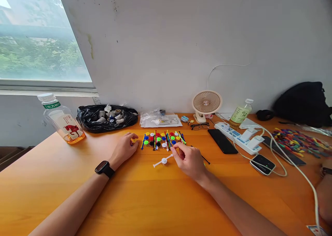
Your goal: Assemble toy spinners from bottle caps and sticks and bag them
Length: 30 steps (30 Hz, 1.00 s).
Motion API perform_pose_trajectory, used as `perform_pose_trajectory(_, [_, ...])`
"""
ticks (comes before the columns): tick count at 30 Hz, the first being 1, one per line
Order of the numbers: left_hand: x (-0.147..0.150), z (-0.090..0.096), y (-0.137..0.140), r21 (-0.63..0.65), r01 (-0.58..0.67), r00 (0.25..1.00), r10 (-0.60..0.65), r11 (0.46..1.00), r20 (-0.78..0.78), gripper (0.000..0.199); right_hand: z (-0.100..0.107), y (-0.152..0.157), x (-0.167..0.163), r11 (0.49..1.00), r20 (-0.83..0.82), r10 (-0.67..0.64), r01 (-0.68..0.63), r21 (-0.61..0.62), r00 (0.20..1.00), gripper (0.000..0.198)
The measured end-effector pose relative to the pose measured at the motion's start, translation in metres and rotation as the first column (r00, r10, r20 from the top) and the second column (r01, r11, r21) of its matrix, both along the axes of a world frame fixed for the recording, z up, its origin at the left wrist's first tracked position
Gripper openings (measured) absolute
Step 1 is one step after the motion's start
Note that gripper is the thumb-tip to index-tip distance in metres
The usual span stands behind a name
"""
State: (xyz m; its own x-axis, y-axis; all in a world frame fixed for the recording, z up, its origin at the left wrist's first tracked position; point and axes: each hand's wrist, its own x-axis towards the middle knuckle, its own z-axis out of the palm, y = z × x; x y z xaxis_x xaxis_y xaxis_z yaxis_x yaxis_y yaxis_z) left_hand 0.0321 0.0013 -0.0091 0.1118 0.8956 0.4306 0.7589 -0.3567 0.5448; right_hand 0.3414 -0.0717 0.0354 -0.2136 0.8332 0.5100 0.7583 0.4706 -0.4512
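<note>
On the table, a white rod with a round white disc at its middle (164,161) lies tilted, its upper right end at the fingertips of my right hand (189,160). The thumb and forefinger of that hand are pinched together on this end. My left hand (125,147), with a black watch on its wrist, rests on the table with fingers loosely curved and a gap between thumb and forefinger. A yellow disc (134,140) shows beside its fingertips. Between and beyond both hands are rows of coloured discs (158,139) and upright-lying coloured rods (143,142).
A bottle (66,125) and a black plastic bag (107,118) stand left. Behind are clear packaging (160,120), a small fan (206,102) and glasses (199,126). To the right lie a phone (222,141), a power strip (238,139), cables, coloured pieces (298,141) and another person's arm (325,194).
</note>
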Motion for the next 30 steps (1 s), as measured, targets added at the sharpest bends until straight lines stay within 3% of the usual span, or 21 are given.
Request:
perform_pose_trajectory(9, [0.004, -0.005, 0.005, 0.037, 0.099, 0.986, -0.103, 0.994, 0.13, 0.029, -0.004, -0.002, 0.0, 1.0, 0.025, 0.016, -0.016, -0.026, 1.0, 0.028])
perform_pose_trajectory(13, [0.002, -0.009, 0.01, -0.059, 0.098, 0.935, -0.071, 0.993, 0.347, 0.037, -0.004, -0.003, -0.001, 0.999, 0.03, 0.021, -0.021, -0.027, 0.999, 0.03])
perform_pose_trajectory(17, [-0.001, -0.01, 0.014, -0.073, 0.055, 0.914, -0.02, 0.996, 0.406, 0.039, -0.002, -0.003, -0.002, 0.999, 0.028, 0.029, -0.028, -0.033, 0.999, 0.031])
perform_pose_trajectory(22, [0.0, -0.01, 0.013, 0.019, 0.028, 0.97, -0.032, 0.999, 0.242, 0.024, -0.001, -0.003, -0.003, 0.998, 0.038, 0.036, -0.034, -0.045, 0.999, 0.031])
perform_pose_trajectory(30, [0.008, -0.001, 0.002, -0.013, 0.135, 0.99, -0.135, 0.991, -0.051, 0.034, 0.0, -0.004, -0.003, 0.997, 0.061, 0.042, -0.038, -0.068, 0.997, 0.03])
